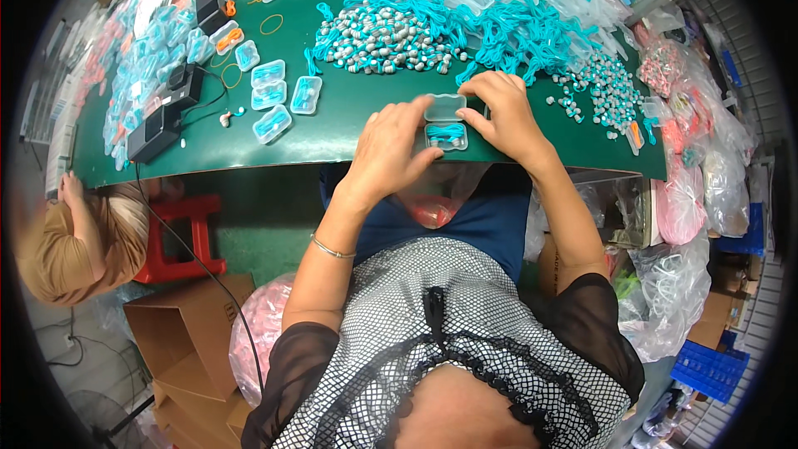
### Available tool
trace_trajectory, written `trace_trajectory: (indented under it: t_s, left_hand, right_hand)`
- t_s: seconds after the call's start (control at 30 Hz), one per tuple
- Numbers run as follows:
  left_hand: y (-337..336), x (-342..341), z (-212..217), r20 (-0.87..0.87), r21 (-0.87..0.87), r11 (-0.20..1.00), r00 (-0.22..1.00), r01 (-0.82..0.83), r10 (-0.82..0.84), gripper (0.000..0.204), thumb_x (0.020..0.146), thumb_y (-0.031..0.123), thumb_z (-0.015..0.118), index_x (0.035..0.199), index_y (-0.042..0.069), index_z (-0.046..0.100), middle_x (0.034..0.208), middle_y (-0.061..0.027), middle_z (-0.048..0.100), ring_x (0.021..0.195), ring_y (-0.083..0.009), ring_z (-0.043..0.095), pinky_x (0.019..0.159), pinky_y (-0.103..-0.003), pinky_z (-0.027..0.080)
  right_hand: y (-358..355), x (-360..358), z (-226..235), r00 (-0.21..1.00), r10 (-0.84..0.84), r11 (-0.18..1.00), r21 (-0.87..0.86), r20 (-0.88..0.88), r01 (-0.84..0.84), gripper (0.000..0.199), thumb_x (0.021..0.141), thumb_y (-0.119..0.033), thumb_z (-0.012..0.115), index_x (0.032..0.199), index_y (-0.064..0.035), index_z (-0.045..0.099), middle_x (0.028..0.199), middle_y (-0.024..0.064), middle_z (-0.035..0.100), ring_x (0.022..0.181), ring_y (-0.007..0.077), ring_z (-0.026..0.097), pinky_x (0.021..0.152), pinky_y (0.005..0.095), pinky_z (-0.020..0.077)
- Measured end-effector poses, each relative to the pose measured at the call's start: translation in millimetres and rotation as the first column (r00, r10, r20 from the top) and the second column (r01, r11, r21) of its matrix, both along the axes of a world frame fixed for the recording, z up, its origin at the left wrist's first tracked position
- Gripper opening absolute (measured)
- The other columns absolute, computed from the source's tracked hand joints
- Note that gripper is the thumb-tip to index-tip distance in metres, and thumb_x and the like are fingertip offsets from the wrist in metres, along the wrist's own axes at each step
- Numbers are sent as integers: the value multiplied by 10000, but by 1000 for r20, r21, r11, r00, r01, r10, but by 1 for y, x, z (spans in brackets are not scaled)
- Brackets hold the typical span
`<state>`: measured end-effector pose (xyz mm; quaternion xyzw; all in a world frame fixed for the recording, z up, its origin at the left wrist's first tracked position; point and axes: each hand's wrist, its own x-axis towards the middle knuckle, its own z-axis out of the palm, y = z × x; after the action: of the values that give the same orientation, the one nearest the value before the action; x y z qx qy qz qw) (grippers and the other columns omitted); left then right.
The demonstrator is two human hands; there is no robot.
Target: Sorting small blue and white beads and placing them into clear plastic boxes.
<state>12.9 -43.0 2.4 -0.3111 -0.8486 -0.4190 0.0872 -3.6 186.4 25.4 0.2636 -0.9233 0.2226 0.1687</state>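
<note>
A small clear plastic case [446, 136] lies at the table's near edge with its lid [445, 106] raised away from me. Inside it is a coiled teal cord with greyish plugs at its ends, apparently corded earplugs. My left hand [387, 146] grips the case's left side, fingers by the lid and thumb near the base's front corner. From the right, my right hand [504, 113] has its thumb against the case where lid and base meet, its other fingers curled beyond the lid. Several filled cases [268, 83] lie to the left of my hands.
A heap of grey-and-teal plugs [378, 40] lies beyond my hands, with teal cords [532, 33] beside it. Loose plugs [605, 91] are at the right. Dark boxes [155, 133] with a cable stand left. A person [83, 241] sits at far left.
</note>
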Motion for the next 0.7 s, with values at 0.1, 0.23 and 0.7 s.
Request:
trace_trajectory:
  t_s: [0.1,0.23,0.7]
  left_hand:
    - [0,0,4,-24,-12,1000,1000,9,-9,554,767,220,777,1261,67,578,994,-120,597,910,-313,571,787,-415,456]
    - [-2,1,-3,-139,-125,992,989,32,-49,486,811,201,737,1257,76,588,1023,-122,592,923,-312,570,790,-410,452]
    - [-36,5,6,-345,-196,976,939,-93,20,254,832,224,725,994,45,645,943,-87,606,868,-270,592,727,-390,422]
  right_hand:
    - [1,9,-2,993,111,992,-64,47,-107,215,810,-169,728,978,-59,652,1042,60,649,935,269,594,854,435,416]
    - [-5,28,5,976,219,972,-77,-20,-220,279,797,-151,725,1039,-39,645,1040,100,644,942,298,596,855,465,420]
    - [-25,40,-4,991,95,991,-83,-92,-102,279,821,-195,700,1076,-99,642,986,65,637,964,259,590,904,426,365]
